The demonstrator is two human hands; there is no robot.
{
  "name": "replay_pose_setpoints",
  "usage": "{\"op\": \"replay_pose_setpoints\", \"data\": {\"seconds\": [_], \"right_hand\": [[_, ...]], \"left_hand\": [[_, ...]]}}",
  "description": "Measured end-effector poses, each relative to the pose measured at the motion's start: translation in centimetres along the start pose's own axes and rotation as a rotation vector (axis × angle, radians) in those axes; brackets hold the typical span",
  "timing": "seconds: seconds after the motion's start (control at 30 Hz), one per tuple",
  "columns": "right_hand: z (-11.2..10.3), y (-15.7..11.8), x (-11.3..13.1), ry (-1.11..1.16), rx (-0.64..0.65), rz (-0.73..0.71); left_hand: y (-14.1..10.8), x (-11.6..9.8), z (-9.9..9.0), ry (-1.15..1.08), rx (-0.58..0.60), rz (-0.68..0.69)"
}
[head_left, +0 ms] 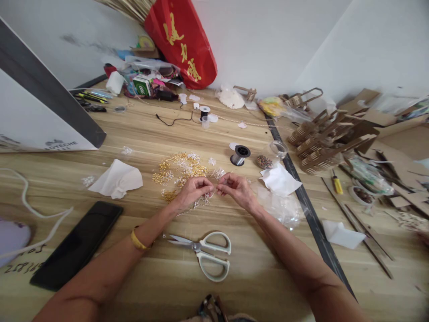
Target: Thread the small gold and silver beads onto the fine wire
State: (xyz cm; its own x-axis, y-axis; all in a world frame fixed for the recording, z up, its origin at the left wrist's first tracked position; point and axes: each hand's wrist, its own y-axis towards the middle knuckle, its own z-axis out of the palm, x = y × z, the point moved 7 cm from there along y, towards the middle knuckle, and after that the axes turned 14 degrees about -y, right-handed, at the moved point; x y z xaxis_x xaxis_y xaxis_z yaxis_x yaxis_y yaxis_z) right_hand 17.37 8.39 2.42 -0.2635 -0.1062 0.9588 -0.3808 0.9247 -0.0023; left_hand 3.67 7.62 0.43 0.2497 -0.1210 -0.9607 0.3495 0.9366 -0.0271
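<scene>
My left hand point(196, 191) and my right hand point(236, 190) nearly meet over the wooden table, fingertips pinched close together. Whatever lies between the fingertips is too small to make out. Just beyond and beside my left hand spread gold-coloured rings and chain pieces point(181, 167), mixed with small clear or silvery bits. A silvery chain point(197, 205) runs below the fingers. Scissors with pale handles point(214, 255) lie partly open nearer to me. Behind my right hand stands a spool of grey wire point(240, 155).
A black phone point(78, 243) and a white cloth point(117, 179) lie at left. Clear plastic bags point(281, 208), white paper point(280, 179) and a jar of beads point(264, 162) are at right. Farther right stand small woven baskets point(315, 143). A red bag point(182, 42) leans at the back.
</scene>
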Motion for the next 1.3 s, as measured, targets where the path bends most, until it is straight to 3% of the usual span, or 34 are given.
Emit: {"op": "replay_pose_setpoints", "data": {"seconds": [0.37,0.7,0.87,1.1,1.3], "right_hand": [[0.2,-0.2,0.3,-0.15,0.039,-0.07],[-0.7,-0.2,0.4,-0.169,-0.052,-0.054],[-0.6,-0.9,1.6,-0.488,-0.072,-0.202],[1.4,-2.4,3.7,-0.841,-0.02,-0.553],[1.6,-2.6,3.7,-0.948,-0.052,-0.619]], "left_hand": [[0.2,0.7,0.0,0.065,0.058,0.007],[0.2,0.3,-0.5,0.041,-0.046,-0.023],[0.3,0.3,-0.8,0.053,-0.09,0.003],[0.3,1.3,-0.5,0.057,-0.016,-0.014],[0.4,1.3,-0.3,0.047,-0.013,-0.018]]}}
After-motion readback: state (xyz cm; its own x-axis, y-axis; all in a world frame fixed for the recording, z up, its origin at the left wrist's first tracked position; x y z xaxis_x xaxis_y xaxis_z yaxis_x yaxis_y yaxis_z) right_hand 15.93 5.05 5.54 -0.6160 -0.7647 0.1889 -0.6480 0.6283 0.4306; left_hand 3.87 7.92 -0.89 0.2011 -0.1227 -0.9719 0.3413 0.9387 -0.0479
